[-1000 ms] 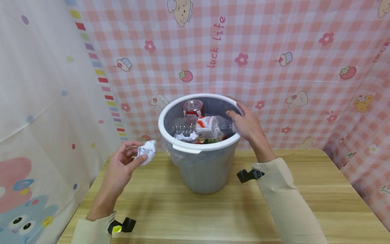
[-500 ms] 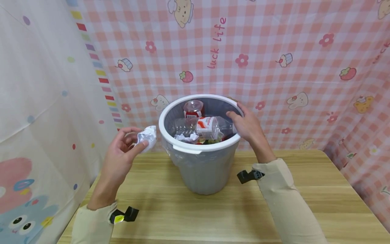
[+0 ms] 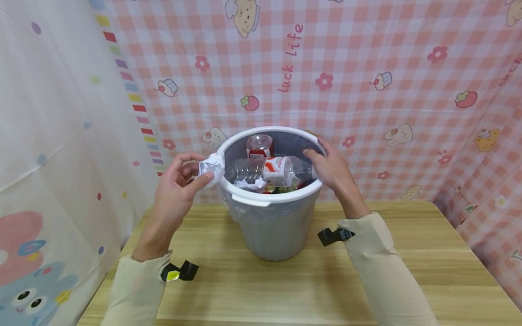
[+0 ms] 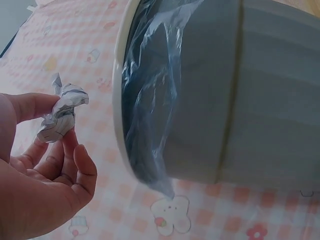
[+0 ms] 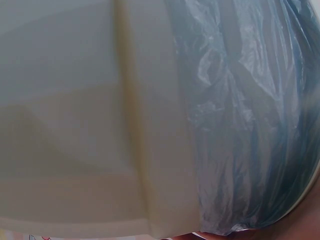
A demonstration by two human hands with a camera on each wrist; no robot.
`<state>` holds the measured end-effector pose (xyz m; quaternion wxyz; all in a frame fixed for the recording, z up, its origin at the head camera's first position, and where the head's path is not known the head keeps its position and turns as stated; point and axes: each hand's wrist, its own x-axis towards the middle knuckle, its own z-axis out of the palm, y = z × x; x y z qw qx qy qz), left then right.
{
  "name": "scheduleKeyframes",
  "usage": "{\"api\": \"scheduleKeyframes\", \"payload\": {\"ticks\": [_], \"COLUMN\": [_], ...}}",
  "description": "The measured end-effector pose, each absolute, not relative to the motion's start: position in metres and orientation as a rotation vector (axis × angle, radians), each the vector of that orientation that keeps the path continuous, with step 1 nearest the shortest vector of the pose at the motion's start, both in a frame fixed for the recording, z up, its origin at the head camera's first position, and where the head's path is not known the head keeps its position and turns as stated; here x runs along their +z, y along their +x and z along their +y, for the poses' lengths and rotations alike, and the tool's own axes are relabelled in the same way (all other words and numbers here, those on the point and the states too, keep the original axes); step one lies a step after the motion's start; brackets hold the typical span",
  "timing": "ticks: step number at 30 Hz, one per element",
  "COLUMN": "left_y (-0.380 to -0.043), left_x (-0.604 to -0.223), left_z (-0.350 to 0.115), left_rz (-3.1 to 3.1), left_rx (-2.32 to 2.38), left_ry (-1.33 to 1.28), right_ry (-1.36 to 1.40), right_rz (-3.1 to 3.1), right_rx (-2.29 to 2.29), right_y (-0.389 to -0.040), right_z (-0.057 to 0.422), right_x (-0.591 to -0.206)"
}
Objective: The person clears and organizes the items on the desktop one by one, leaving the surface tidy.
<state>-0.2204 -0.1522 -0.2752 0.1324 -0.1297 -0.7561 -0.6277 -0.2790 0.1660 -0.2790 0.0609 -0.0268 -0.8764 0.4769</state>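
Note:
Between thumb and fingers my left hand (image 3: 173, 192) pinches a crumpled piece of white paper (image 3: 212, 170). In the head view the paper overlaps the left rim of a grey trash can (image 3: 277, 231); the left wrist view shows the paper (image 4: 62, 112) just off the white rim (image 4: 119, 95). My right hand (image 3: 335, 168) grips the can's right rim, thumb over the inside and fingers partly hidden outside. Inside the can lie a clear plastic bottle (image 3: 275, 169) with a white and orange label, a clear container (image 3: 260, 145) with a red label, and more crumpled paper (image 3: 250, 184).
The can stands on a wood-grain table (image 3: 253, 290). A clear plastic liner (image 5: 240, 115) folds over its outside below the rim. A pink checked cloth (image 3: 359, 113) hangs close behind, and a white patterned cloth (image 3: 61, 149) hangs at the left.
My left hand has risen and moved right with the crumpled paper, from beside the can to its left rim. My right hand has stayed on the rim.

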Motion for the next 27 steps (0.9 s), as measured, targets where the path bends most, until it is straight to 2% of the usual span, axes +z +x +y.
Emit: {"api": "scheduleKeyframes", "payload": {"ticks": [27], "left_y": [-0.241], "left_x": [-0.257], "left_z": [-0.108], "left_rz": [-2.341], "left_rx": [-1.738], "left_ry": [-0.5], "right_ry": [-0.075], "right_rz": [-2.655], "right_rx": [1.425], "right_y": [-0.28], "right_z": [0.166], "right_x": [-0.28]}}
